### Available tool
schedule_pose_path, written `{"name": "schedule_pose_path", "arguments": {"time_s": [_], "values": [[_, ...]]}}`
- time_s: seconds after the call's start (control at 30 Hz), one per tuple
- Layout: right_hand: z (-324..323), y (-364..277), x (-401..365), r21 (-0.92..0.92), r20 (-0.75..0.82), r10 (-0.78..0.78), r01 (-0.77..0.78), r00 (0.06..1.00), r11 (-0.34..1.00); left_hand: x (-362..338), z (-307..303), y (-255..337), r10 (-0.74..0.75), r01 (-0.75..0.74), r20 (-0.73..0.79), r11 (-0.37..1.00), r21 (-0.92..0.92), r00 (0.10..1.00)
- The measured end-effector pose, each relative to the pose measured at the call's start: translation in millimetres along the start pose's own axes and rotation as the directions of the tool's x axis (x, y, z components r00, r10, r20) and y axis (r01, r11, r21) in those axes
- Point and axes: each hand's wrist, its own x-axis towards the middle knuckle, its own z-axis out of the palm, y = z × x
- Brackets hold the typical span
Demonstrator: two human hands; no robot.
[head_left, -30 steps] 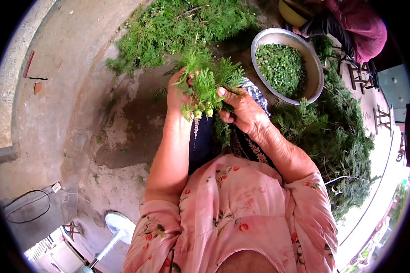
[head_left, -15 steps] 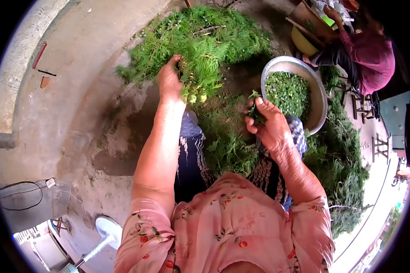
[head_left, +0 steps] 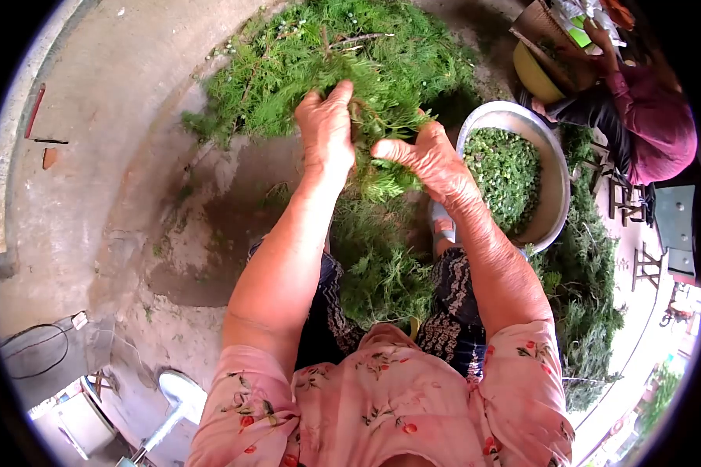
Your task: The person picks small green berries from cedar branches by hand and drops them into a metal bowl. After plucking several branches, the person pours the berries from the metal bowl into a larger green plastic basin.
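My left hand is closed around a green, feathery conifer sprig, held over the near side of a large pile of similar cut branches. Close by on the right, my right hand is at the sprig's foliage, thumb and forefinger spread apart. Its other fingers are partly hidden. Right of that hand stands a wide metal basin holding many small green cones or berries. Stripped greenery lies on the ground between my legs.
More conifer branches lie along the right side. At the upper right a person in a purple top sits beside a yellow bowl and a woven basket. A pedestal fan stands at the lower left.
My right hand has moved left and up to the sprig; the green bits between its fingers no longer show. My left hand has shifted right with the sprig.
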Motion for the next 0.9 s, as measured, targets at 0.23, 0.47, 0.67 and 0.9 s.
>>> {"name": "schedule_pose_path", "arguments": {"time_s": [0.23,0.47,0.67,0.9], "values": [[3,14,13,-0.667,-0.002,-0.359,0.266,0.934,0.696,-16,20,17,0.018,-0.004,-0.103,0.992,0.128,0.994],[16,32,15,-0.009,-0.185,-0.086,0.086,0.979,0.996,0,11,12,-0.144,0.147,-0.105,0.989,0.021,0.984],[12,2,-18,-0.094,-0.334,-0.07,0.041,0.94,0.995,44,-18,12,-0.237,0.184,-0.202,0.95,-0.253,0.95],[-89,5,-1,0.414,-0.452,0.148,0.06,0.88,0.908,18,0,13,-0.176,0.165,-0.138,0.982,-0.09,0.975]]}}
